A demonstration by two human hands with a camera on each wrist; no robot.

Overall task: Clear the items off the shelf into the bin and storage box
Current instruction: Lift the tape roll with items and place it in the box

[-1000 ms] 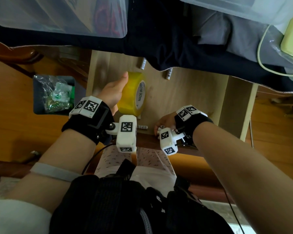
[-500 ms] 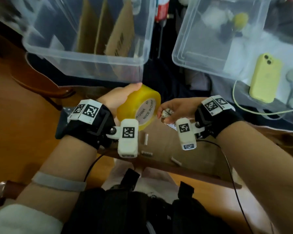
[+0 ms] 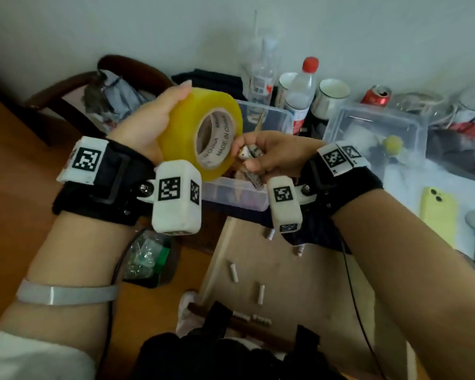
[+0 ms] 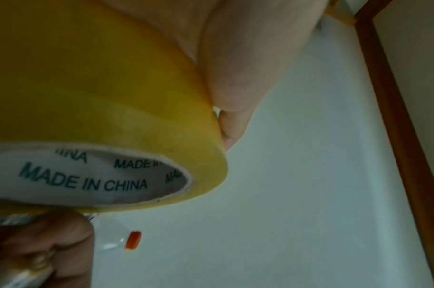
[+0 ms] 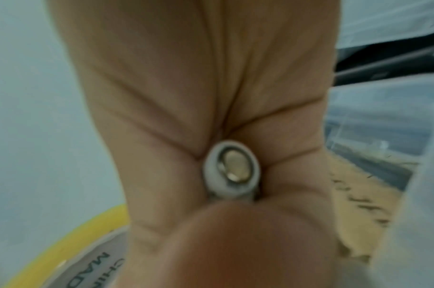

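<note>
My left hand point(image 3: 151, 124) grips a yellow tape roll point(image 3: 192, 133) with a white "MADE IN CHINA" core, raised above the clear storage box point(image 3: 261, 196). The left wrist view shows the tape roll point(image 4: 95, 93) filling the upper left. My right hand point(image 3: 269, 154) is curled round small white batteries point(image 3: 248, 154), close beside the roll. In the right wrist view one battery point(image 5: 232, 169) shows its metal end between my fingers. Several white batteries point(image 3: 261, 293) lie on the pale wooden shelf point(image 3: 307, 297) below. A dark bin point(image 3: 154, 259) with crumpled wrappers stands left of the shelf.
A second clear box point(image 3: 373, 138) sits at the right. Behind stand bottles point(image 3: 302, 91), two white mugs point(image 3: 332, 94) and a red can point(image 3: 376, 94). A yellow phone point(image 3: 439, 212) lies at the right edge. A dark wooden chair point(image 3: 74, 100) is at the left.
Both hands have risen from the shelf to above the clear box, the left carrying the tape roll, the right carrying batteries. The head view has tilted up toward the wall.
</note>
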